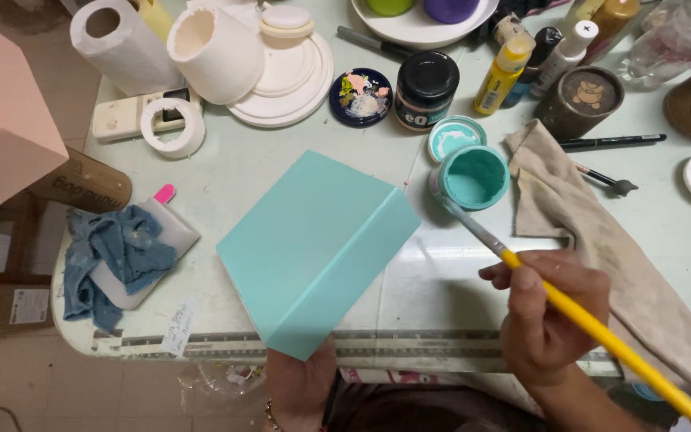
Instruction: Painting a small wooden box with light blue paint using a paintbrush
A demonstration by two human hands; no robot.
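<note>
L hand (301, 384) props teal box (313, 252) from below, fingers probably curled under (hidden); R hand (549, 316) pinches yellow brush (601, 332), tip at open paint jar (469, 178) to load.

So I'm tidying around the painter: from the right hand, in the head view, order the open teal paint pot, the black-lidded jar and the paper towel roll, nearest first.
From the right hand:
1. Teal paint pot, just up-left, at the brush tip.
2. Black-lidded jar, farther up, behind the pot.
3. Paper towel roll, far top-left corner.
</note>
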